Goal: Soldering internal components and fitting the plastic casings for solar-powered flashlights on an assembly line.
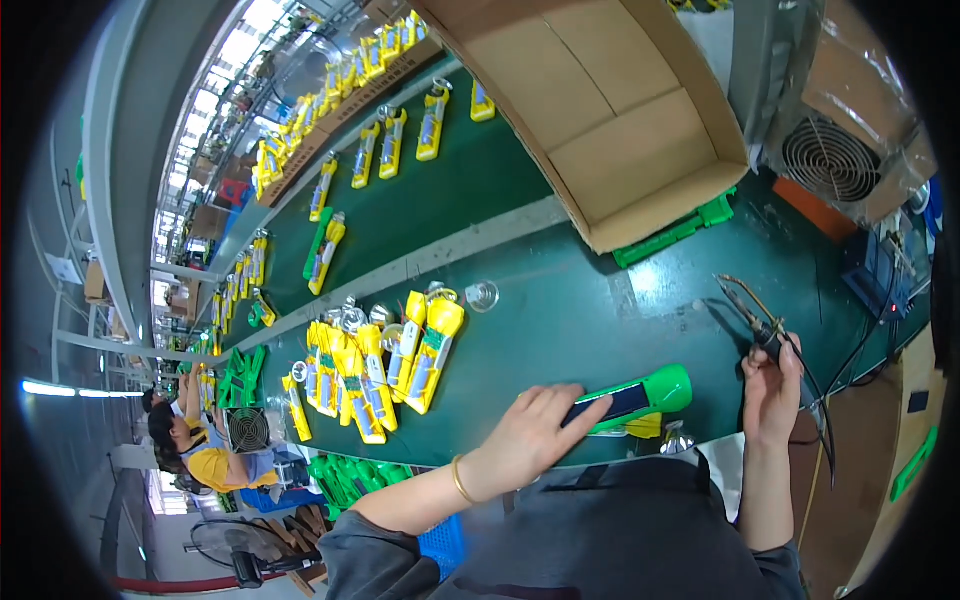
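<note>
**Tech A:** Green matting covered the table [600, 300], and a second green lane ran beyond a grey divider strip [440, 255] toward 11 o'clock. What occupied the near edge?

**Tech B:** At 6 o'clock the left hand [530, 435] lay palm-down on a green torch-shaped unit [640, 398] with a dark panel on its upper face. The fingers were extended and closed together, pressing on the panel end; the thumb was not visible. The unit lay flat on the table, its rounded green end pointing to 3 o'clock.

**Tech A:** And the right hand?

**Tech B:** The right hand [772, 395], at 4 o'clock, was closed around the black handle of a soldering iron [762, 322]. The metal tip pointed up toward 12 o'clock, clear of the table surface. A black cable [822, 420] dropped from the handle past the wrist.

**Tech A:** Surrounding items?

**Tech B:** A cluster of yellow units [385, 365] lay at 9 o'clock of the left hand, well apart from it. A small clear lens part [481, 295] sat just beside that cluster. Green housings [350, 478] were stacked below the table edge at 7 o'clock. A large open cardboard box [600, 110] stood at 12 o'clock, resting on a green tray [680, 230]. A fan unit [830, 160] sat at 2 o'clock. More yellow units lined the far lane, and another person [200, 450] worked at 8 o'clock.
</note>
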